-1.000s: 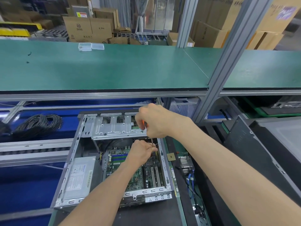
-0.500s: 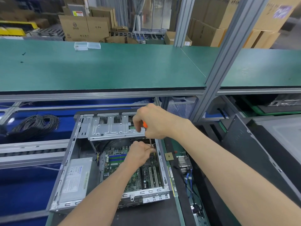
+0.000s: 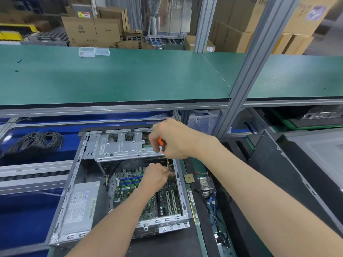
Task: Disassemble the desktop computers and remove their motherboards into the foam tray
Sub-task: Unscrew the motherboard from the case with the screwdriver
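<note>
An open desktop case (image 3: 74,184) lies on its side below the green shelf. Its green motherboard (image 3: 130,190) is still inside, with a grey power supply (image 3: 79,206) to its left and a metal drive cage (image 3: 120,145) at the far end. My right hand (image 3: 174,140) grips an orange-handled screwdriver (image 3: 161,142) held upright, its shaft reaching down into the far right corner of the board. My left hand (image 3: 157,177) is down in the case and pinches the shaft near its tip. The tip itself is hidden by my fingers.
Loose parts lie right of the case: a CPU chip (image 3: 189,178), a heatsink (image 3: 206,186), blue cables (image 3: 212,203). A dark case panel (image 3: 289,180) leans at the right. A coil of black cable (image 3: 35,143) lies on the left. A clear box (image 3: 93,52) sits on the green shelf (image 3: 130,78).
Both hands stay on the screwdriver at the same corner of the board. Only the view has shifted slightly; the case appears a little further left.
</note>
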Available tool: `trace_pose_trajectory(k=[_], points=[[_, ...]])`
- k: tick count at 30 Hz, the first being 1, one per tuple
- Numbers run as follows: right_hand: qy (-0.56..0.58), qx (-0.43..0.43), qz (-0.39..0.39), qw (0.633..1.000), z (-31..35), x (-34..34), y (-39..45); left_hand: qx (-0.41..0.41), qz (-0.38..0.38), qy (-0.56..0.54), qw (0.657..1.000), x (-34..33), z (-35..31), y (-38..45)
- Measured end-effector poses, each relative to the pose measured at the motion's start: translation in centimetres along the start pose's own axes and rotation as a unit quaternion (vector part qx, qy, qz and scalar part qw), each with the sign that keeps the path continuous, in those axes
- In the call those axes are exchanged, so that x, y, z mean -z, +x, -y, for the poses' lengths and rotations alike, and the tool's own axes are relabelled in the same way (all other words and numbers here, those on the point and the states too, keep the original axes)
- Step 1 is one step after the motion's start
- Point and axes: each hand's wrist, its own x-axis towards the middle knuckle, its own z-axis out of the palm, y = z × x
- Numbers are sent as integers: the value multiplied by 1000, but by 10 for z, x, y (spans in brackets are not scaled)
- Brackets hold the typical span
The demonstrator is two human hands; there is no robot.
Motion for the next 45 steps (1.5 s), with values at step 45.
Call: trace_pose_trajectory(k=[45], points=[[-19,-36,-35,999,-3,-1,-4,74,56,57,994,-26,6,8]])
